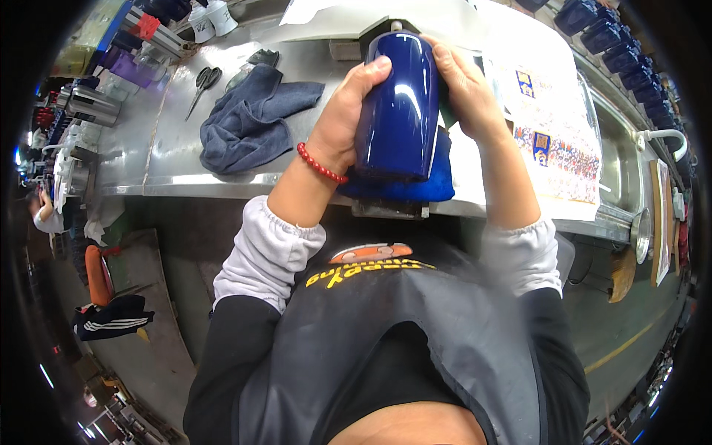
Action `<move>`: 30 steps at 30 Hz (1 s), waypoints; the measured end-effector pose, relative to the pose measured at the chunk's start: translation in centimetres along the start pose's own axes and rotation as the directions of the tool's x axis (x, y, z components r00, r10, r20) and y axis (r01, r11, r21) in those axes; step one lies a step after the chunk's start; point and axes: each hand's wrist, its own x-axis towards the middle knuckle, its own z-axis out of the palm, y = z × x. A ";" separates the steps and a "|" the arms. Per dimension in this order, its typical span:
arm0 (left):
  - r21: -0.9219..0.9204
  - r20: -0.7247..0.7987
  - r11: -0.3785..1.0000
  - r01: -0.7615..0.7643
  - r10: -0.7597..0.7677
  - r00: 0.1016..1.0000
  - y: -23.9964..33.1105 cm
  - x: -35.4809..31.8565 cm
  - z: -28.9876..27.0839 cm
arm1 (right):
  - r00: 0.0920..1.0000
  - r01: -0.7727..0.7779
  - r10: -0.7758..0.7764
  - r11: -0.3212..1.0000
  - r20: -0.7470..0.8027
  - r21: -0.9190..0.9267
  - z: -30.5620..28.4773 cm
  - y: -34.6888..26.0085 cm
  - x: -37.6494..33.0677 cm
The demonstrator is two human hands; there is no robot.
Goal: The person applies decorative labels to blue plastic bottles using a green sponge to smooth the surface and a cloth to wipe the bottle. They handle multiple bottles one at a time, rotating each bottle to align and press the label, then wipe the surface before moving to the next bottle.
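A glossy dark-blue vessel (400, 111), tall and rounded, lies lengthwise between my hands above the front edge of the metal bench. My left hand (344, 111) is wrapped along its left side, thumb on top. On the far right side my right hand (467, 93) presses against it, fingers near its far end. A pale round tip (397, 26) shows just beyond that end. Under the near end is a blue cloth (437, 178) over a support at the bench edge. Most fingertips of my left hand are hidden behind the vessel.
A crumpled grey-blue towel (248, 122) and black-handled scissors (202, 89) lie to the left. Printed sheets (552, 193) cover the bench on the right, beside a metal sink (619, 148). Rows of similar blue vessels (615, 37) stand far right; white bottles (220, 16) stand far left.
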 end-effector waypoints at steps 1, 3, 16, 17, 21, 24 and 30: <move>-0.040 0.039 0.999 0.025 -0.023 0.999 0.1 -0.1 0.0 | 0.999 -0.021 0.020 1.000 -0.027 -0.007 0.0 0.2 0.3; -0.054 0.075 0.998 0.033 -0.029 0.997 0.3 -0.2 -0.3 | 1.000 -0.022 0.022 1.000 0.021 -0.007 -0.1 0.5 0.7; -0.285 0.082 0.951 0.119 -0.100 0.992 0.7 1.1 -2.0 | 0.908 -0.402 0.390 0.914 -0.155 -0.051 -0.2 0.1 1.6; -0.258 0.103 0.960 0.110 -0.086 0.991 0.9 1.4 -2.0 | 0.905 -0.403 0.394 0.915 -0.164 -0.025 -0.2 0.4 1.9; -0.237 0.158 0.969 0.062 -0.025 0.987 1.2 2.0 -1.3 | 0.929 -0.335 0.319 0.940 -0.187 -0.059 -1.1 1.0 1.2; -0.238 0.236 0.971 0.021 0.037 0.971 1.1 1.7 -0.6 | 0.984 -0.180 0.179 0.983 -0.020 -0.045 -1.3 -0.5 -1.3; -0.348 0.159 0.937 -0.012 0.072 0.985 -0.5 1.3 0.2 | 0.989 0.053 0.063 0.688 0.132 -0.724 0.4 -5.3 -8.9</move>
